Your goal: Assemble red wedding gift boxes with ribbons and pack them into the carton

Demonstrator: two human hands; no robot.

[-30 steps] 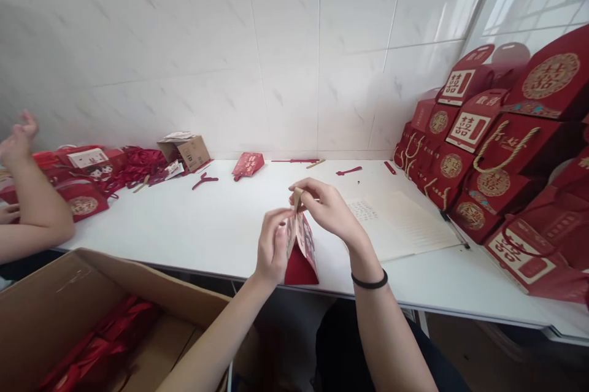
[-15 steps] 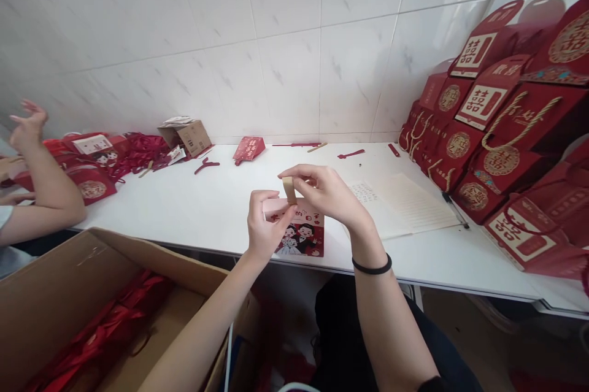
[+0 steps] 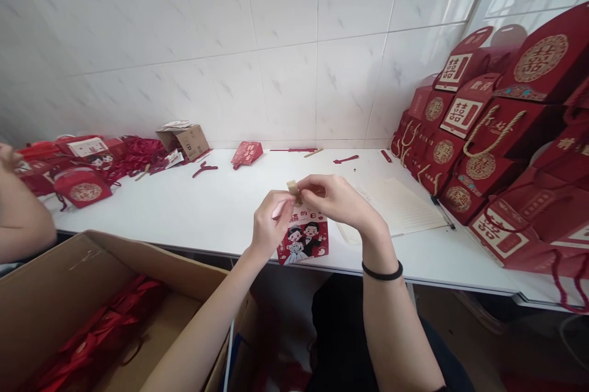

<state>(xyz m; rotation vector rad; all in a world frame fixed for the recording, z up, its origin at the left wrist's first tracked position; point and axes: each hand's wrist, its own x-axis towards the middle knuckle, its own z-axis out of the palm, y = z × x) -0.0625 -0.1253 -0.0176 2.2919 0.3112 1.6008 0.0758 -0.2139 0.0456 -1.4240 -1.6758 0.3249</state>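
A small red box with a cartoon couple (image 3: 304, 241) stands at the table's front edge. My left hand (image 3: 272, 220) is closed on its upper left side, thumb near the top. A short gold ribbon (image 3: 292, 187) sticks up at the top of the box, between the fingertips of both hands. My right hand (image 3: 329, 199) pinches at the ribbon from the right, fingers bent. The box's top is partly hidden by my fingers.
Red gift boxes (image 3: 481, 165) are stacked at the right, beside paper sheets (image 3: 405, 208). An open carton (image 3: 151, 251) with red items stands at the lower left. Behind lie a small red packet (image 3: 248, 154) and ribbon scraps (image 3: 346, 159). Another person's arm (image 3: 25, 214) is far left.
The gold ribbon's loop is lower and now a short upright piece between my fingertips. The view has shifted slightly. The other person's raised hand has dropped towards the left edge.
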